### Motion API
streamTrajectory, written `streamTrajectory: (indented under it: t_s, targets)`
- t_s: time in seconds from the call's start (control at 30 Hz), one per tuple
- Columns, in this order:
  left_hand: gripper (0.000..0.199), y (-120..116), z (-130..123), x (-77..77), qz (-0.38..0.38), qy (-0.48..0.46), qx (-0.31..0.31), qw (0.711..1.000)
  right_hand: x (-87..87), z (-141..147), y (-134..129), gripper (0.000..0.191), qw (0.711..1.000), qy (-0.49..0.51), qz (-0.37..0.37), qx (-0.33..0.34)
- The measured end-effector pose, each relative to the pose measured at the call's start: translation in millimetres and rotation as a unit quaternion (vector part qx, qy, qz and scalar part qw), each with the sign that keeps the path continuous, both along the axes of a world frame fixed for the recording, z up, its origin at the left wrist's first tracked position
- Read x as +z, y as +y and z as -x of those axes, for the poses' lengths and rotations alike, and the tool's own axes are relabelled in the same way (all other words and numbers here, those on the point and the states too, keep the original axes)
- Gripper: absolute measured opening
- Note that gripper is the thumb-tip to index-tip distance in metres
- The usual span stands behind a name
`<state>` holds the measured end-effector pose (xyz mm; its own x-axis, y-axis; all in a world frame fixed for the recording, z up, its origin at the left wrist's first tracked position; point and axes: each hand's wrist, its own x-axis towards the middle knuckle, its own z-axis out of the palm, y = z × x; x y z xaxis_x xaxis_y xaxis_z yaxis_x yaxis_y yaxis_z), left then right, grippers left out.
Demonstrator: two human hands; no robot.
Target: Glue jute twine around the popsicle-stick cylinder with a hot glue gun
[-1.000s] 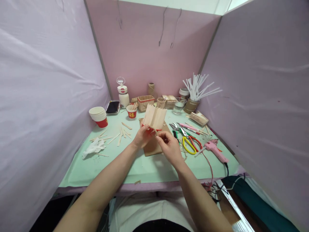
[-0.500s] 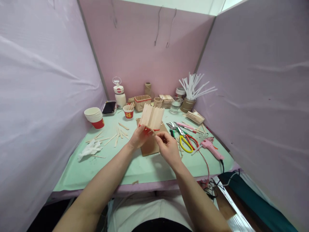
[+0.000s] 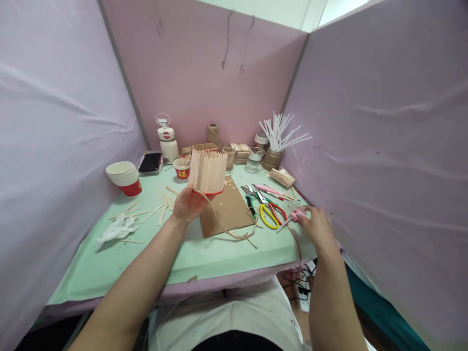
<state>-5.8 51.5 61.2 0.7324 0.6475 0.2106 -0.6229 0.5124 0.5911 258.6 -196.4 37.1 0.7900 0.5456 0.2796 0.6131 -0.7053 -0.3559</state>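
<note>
"Desk (image 3: 146, 265), green-covered; pink partition (image 3: 190, 73) behind. Left hand (image 3: 189, 204)?"

"Mine: grasping one craft-stick box (image 3: 208, 173), red-edged, at its base, above the desk. Twine (image 3: 216, 219) trails over cardboard (image 3: 228, 207)."

"Right hand (image 3: 319, 228)?"

"Also mine: fingers on one pink glue gun (image 3: 298, 214); firmly gripped or not, I can't tell. Scissors (image 3: 268, 217) nearby."

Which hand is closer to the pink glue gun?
The right hand: it is on the glue gun, at the table's right side. The left hand is well over to the left, holding up the wooden-stick box.
</note>
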Motion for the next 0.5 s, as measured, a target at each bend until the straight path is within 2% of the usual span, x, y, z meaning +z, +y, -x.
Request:
streamTrajectory:
  t_s: [0.07, 0.17, 0.33, 0.43, 0.5]
  targets:
    - [0.050, -1, 0, -0.2, 0.000, -0.001, -0.005, 1.000, -11.4, -20, -12, 0.041, 0.994, 0.003, 0.109, -0.022]
    - [0.055, -1, 0, -1.9, 0.000, 0.007, -0.014, 1.000, -27.1, -30, -17, 0.039, 0.984, 0.008, 0.178, 0.002]
    - [0.052, -2, -1, -4.3, 0.008, 0.010, -0.008, 1.000, -43.5, -36, -13, 0.050, 0.985, 0.000, 0.169, -0.045]
    - [0.048, -1, -1, -4.4, 0.020, 0.016, 0.014, 1.000, -42.9, -38, -14, 0.049, 0.988, 0.006, 0.148, -0.040]
    - [0.048, 0, 0, -5.0, 0.028, 0.024, 0.015, 0.999, -37.5, -35, -15, 0.049, 0.994, 0.001, 0.099, -0.050]
